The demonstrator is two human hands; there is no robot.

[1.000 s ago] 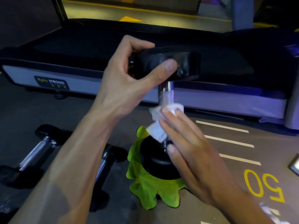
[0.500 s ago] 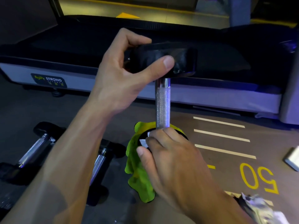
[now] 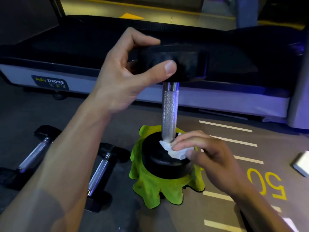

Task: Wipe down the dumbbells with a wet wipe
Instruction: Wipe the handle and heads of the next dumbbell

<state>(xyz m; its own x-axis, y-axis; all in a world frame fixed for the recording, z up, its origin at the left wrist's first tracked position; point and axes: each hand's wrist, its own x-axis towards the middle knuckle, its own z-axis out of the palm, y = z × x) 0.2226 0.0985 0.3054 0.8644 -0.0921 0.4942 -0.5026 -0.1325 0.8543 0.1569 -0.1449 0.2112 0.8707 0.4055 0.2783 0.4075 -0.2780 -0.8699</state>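
A black dumbbell (image 3: 169, 111) with a knurled steel handle stands upright on end at the centre. My left hand (image 3: 127, 76) grips its upper black head between thumb and fingers. The lower head (image 3: 157, 158) rests on a crumpled lime-green cloth (image 3: 150, 185). My right hand (image 3: 205, 153) presses a white wet wipe (image 3: 173, 150) onto the top face of the lower head, right at the base of the handle.
Two more dumbbells lie on the dark floor at the left, one (image 3: 31, 154) farther out and one (image 3: 98, 171) close to the cloth. A treadmill (image 3: 50, 71) runs across the back. A white object (image 3: 302, 163) lies at the right edge, near a yellow floor number (image 3: 265, 183).
My right hand slid the wipe down the handle from its middle to the lower head, then shifted to the right side of the base. My left hand kept its hold on the upper head.
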